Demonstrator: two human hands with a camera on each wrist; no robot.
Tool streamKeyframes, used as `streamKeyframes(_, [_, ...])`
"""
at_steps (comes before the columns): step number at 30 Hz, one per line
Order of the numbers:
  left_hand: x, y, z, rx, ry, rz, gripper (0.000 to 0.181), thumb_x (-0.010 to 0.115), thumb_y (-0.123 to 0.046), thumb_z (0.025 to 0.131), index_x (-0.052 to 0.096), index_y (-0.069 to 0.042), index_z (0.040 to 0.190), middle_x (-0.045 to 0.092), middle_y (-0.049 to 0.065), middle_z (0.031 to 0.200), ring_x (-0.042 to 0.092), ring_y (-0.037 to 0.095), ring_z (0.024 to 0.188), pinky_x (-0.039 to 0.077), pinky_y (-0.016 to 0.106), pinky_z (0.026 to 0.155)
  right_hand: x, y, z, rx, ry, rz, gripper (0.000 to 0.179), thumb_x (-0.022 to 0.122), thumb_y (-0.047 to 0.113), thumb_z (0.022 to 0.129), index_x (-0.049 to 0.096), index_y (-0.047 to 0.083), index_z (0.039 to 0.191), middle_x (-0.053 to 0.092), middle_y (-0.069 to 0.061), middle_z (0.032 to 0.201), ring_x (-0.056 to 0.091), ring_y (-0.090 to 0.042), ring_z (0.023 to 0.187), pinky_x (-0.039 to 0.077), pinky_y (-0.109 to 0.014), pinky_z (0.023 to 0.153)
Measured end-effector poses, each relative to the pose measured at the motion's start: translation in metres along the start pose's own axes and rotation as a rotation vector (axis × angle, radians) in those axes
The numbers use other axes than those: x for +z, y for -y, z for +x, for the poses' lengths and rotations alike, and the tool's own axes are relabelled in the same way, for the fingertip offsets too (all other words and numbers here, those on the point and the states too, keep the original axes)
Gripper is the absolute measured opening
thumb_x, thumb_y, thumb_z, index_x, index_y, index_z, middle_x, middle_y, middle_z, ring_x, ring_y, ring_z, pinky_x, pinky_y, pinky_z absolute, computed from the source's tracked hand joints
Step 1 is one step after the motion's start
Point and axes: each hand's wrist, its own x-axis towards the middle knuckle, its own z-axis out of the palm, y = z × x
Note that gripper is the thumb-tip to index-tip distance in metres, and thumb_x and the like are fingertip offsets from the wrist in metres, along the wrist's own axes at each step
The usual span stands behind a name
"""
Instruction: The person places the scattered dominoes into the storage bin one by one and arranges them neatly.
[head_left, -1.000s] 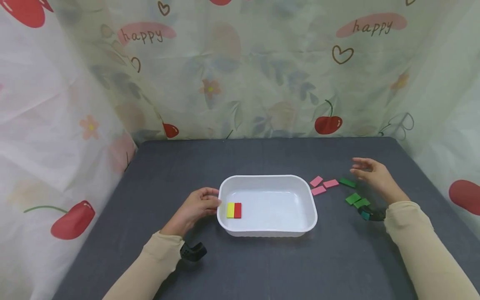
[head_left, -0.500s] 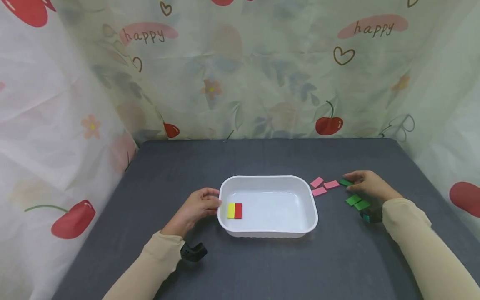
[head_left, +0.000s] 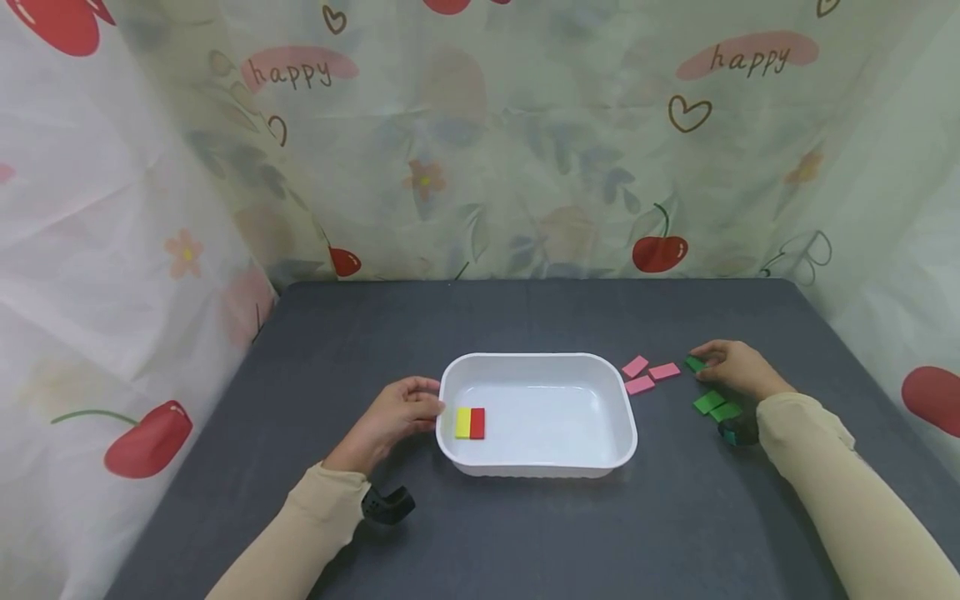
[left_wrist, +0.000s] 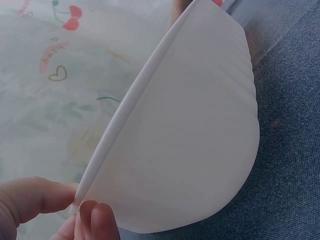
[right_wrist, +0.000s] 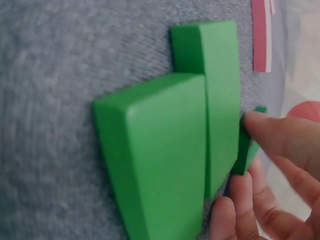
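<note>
A white rectangular tray stands mid-table, with a yellow block and a red block side by side at its left end. My left hand pinches the left rim, thumb on one side and fingertips against the wall. To the right of the tray, my right hand pinches a thin green block between thumb and fingers; the right wrist view shows this green block partly covered by the fingertips. Two more green blocks lie against each other just nearer than that hand.
Three pink blocks lie loosely between the tray's right end and the right hand. Dark grey cloth covers the table. Printed curtains hang behind and on both sides.
My right hand has come down and toward me onto the far green block, which has turned slightly in its fingers. The left hand has stayed on the tray rim.
</note>
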Motion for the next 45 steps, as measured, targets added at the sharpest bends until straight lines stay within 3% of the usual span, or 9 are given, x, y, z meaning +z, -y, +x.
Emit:
streamKeyframes(3, [0.000,0.000,0.000,0.001,0.005,-0.003,0.039,0.070,-0.014,0.087,0.058,-0.009,0.123,0.070,0.010,0.104,0.066,0.020,0.085,0.056,0.033,0.086,0.001,-0.001,0.002,0.038,0.005,0.007,0.052,0.066,0.023,0.089,0.049,-0.006,0.129,0.065,-0.020,0.100,0.059,-0.024,0.084,0.050,-0.035,0.069])
streamKeyframes(6, [0.000,0.001,0.000,0.011,0.010,-0.005,0.038,0.070,-0.014,0.087,0.058,-0.008,0.122,0.070,0.010,0.103,0.066,0.020,0.084,0.057,0.033,0.085,-0.001,-0.002,0.002,0.050,0.038,0.038,0.057,0.066,0.026,0.090,0.045,-0.008,0.131,0.065,-0.020,0.102,0.062,-0.022,0.086,0.054,-0.037,0.073])
streamKeyframes(10, [0.001,0.001,0.001,0.025,0.018,-0.007,0.038,0.069,-0.012,0.088,0.057,-0.005,0.122,0.069,0.013,0.102,0.065,0.019,0.082,0.058,0.032,0.081,-0.005,-0.006,0.002,0.016,0.102,0.098,0.063,0.066,0.020,0.091,0.038,-0.010,0.138,0.060,-0.024,0.108,0.060,-0.020,0.090,0.055,-0.039,0.079])
streamKeyframes(17, [0.000,-0.001,0.001,0.018,0.013,-0.002,0.038,0.069,-0.013,0.088,0.057,-0.006,0.123,0.068,0.014,0.104,0.064,0.019,0.083,0.057,0.032,0.081,-0.010,-0.009,-0.001,-0.055,0.144,0.130,0.062,0.065,0.008,0.089,0.036,-0.012,0.141,0.054,-0.030,0.117,0.057,-0.013,0.091,0.053,-0.026,0.073])
streamKeyframes(25, [0.000,0.000,0.001,0.032,0.017,-0.014,0.039,0.069,-0.013,0.089,0.056,-0.004,0.124,0.068,0.015,0.105,0.065,0.018,0.082,0.058,0.034,0.082,-0.010,-0.005,-0.001,-0.022,0.132,0.133,0.060,0.068,0.007,0.087,0.038,-0.014,0.135,0.058,-0.007,0.086,0.053,-0.011,0.072,0.050,-0.026,0.065])
streamKeyframes(32, [0.001,0.001,0.001,0.025,0.013,-0.007,0.038,0.069,-0.013,0.088,0.057,-0.005,0.123,0.068,0.014,0.104,0.065,0.019,0.082,0.058,0.034,0.082,-0.009,-0.005,0.000,0.002,0.134,0.134,0.062,0.069,0.007,0.086,0.038,-0.014,0.135,0.059,-0.006,0.086,0.054,-0.012,0.073,0.051,-0.027,0.066])
streamKeyframes(40, [0.002,0.001,0.001,0.021,0.008,-0.005,0.038,0.069,-0.013,0.088,0.057,-0.005,0.123,0.068,0.014,0.104,0.065,0.019,0.083,0.058,0.033,0.082,-0.012,0.002,0.002,0.030,0.017,0.096,0.063,0.069,0.017,0.087,0.040,-0.012,0.135,0.056,-0.028,0.112,0.062,-0.018,0.086,0.055,-0.033,0.073])
streamKeyframes(45, [0.001,0.001,0.003,0.021,0.014,-0.009,0.038,0.069,-0.012,0.088,0.057,-0.005,0.123,0.068,0.015,0.104,0.065,0.020,0.082,0.058,0.033,0.082,-0.015,0.023,0.001,0.056,-0.068,0.269,0.067,0.067,0.014,0.089,0.033,-0.008,0.142,0.048,-0.029,0.123,0.067,-0.011,0.085,0.057,-0.037,0.082])
